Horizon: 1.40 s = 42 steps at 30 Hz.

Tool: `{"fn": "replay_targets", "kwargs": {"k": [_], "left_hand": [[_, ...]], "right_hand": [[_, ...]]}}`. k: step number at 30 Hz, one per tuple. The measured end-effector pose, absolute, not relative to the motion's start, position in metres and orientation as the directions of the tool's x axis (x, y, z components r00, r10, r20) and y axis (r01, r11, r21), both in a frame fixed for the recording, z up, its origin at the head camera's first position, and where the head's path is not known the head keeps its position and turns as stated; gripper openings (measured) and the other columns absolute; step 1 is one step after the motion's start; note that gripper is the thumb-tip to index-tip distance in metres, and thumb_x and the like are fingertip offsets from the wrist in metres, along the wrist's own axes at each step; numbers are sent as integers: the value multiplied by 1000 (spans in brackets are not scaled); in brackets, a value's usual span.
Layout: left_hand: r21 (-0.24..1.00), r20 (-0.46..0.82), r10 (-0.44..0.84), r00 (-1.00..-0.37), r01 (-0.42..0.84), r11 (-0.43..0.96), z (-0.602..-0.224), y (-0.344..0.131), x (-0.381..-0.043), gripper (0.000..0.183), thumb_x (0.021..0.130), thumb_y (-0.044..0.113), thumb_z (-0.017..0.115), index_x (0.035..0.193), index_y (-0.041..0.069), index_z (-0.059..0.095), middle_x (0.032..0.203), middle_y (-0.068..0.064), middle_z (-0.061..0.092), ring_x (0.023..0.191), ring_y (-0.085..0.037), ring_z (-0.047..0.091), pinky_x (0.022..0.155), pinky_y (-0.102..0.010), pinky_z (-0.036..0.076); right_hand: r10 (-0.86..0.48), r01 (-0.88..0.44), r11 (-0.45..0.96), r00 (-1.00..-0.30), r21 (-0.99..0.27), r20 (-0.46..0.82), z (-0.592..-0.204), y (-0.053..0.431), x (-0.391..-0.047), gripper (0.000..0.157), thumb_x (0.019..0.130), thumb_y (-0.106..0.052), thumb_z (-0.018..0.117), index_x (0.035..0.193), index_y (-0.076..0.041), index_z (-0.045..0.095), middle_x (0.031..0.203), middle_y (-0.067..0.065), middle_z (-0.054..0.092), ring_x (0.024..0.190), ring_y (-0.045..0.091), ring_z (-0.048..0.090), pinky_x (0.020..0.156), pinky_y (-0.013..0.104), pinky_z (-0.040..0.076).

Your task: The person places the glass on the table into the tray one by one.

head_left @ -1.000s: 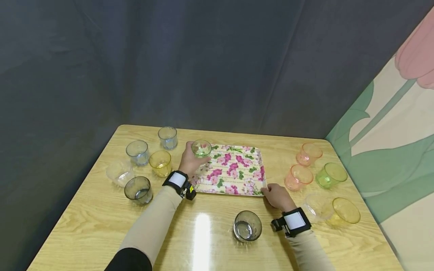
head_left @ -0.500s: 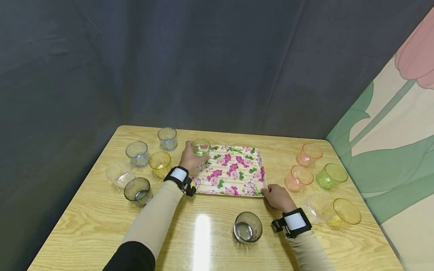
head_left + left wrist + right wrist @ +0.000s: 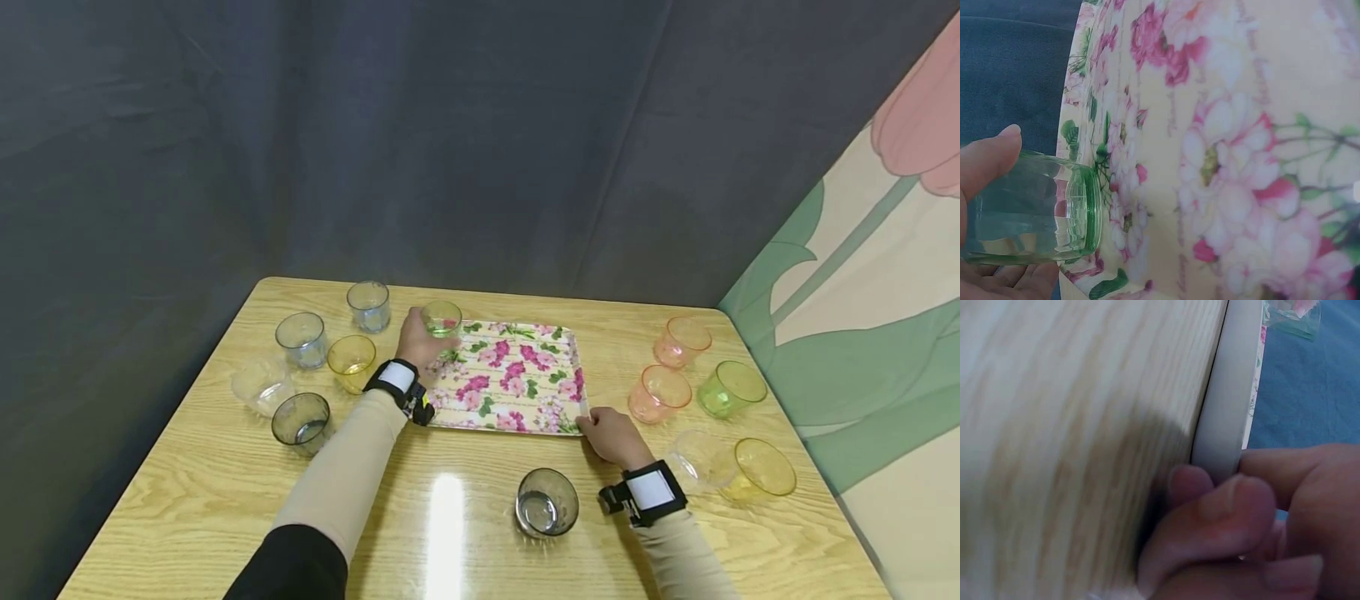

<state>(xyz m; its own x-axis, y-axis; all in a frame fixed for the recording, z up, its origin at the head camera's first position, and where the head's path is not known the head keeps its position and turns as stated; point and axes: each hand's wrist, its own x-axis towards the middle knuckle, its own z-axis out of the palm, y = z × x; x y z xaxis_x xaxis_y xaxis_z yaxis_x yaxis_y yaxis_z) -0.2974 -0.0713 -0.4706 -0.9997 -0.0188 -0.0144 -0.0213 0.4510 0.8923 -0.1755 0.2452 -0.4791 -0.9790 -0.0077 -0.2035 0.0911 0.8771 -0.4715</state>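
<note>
My left hand (image 3: 422, 342) grips a pale green glass (image 3: 442, 320) at the far left corner of a flower-printed tray (image 3: 517, 375). In the left wrist view, thumb and fingers wrap the sides of the glass (image 3: 1029, 206), and its thick base faces the tray's printed floor (image 3: 1160, 175). At the near right corner, my right hand (image 3: 617, 437) holds the tray's edge. Close up in the right wrist view, curled fingers (image 3: 1210, 519) lie against the white rim (image 3: 1225, 394), beside the wooden tabletop.
A smoky grey glass (image 3: 546, 502) stands in front of the tray. To the left are blue glasses (image 3: 302, 339), a yellow one (image 3: 352, 364), a clear one (image 3: 262, 386) and another grey one (image 3: 302, 423). Pink (image 3: 660, 393), green (image 3: 732, 388), clear and yellow (image 3: 761, 471) glasses stand right.
My left hand has shifted slightly away from me and a little left with the green glass. The right hand and the tray stay where they were.
</note>
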Motion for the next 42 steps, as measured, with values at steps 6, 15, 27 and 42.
{"fn": "replay_targets", "kwargs": {"k": [6, 15, 27, 42], "left_hand": [[888, 9, -37, -999, -9, 459, -471, -72, -302, 82, 73, 21, 76, 137, -3, 29, 128, -24, 43, 117, -35, 42, 95, -49, 41], [887, 40, -67, -997, 5, 462, -475, -73, -309, 86, 74, 21, 75, 141, 0, 26, 135, -24, 41, 120, -36, 41, 96, -51, 40], [894, 85, -112, -990, 27, 447, -467, -69, -298, 129, 67, 46, 76, 138, 35, -31, 153, -16, -19, 137, -38, -4, 102, -56, 32], [941, 296, 435, -850, 337, 19, -423, -68, -178, 118, 64, 61, 67, 146, 35, -13, 156, 3, -6, 137, -23, 17, 107, -54, 25]], "right_hand": [[2, 97, 883, -979, -459, -203, -479, 244, -176, 35, 92, -27, 49, 62, -9, 47, 52, 1, 43, 46, 16, 42, 44, 28, 33], [15, 106, 884, -980, -454, -200, -482, 244, -177, 34, 92, -27, 49, 63, -9, 48, 53, 2, 44, 47, 16, 42, 44, 28, 33], [9, 96, 886, -982, -455, -190, -479, 243, -175, 34, 92, -27, 49, 63, -9, 47, 52, 1, 44, 45, 16, 42, 44, 29, 33], [15, 108, 881, -979, -461, -201, -478, 245, -176, 35, 92, -28, 50, 63, -9, 47, 52, 2, 44, 46, 16, 41, 44, 28, 32]]}}
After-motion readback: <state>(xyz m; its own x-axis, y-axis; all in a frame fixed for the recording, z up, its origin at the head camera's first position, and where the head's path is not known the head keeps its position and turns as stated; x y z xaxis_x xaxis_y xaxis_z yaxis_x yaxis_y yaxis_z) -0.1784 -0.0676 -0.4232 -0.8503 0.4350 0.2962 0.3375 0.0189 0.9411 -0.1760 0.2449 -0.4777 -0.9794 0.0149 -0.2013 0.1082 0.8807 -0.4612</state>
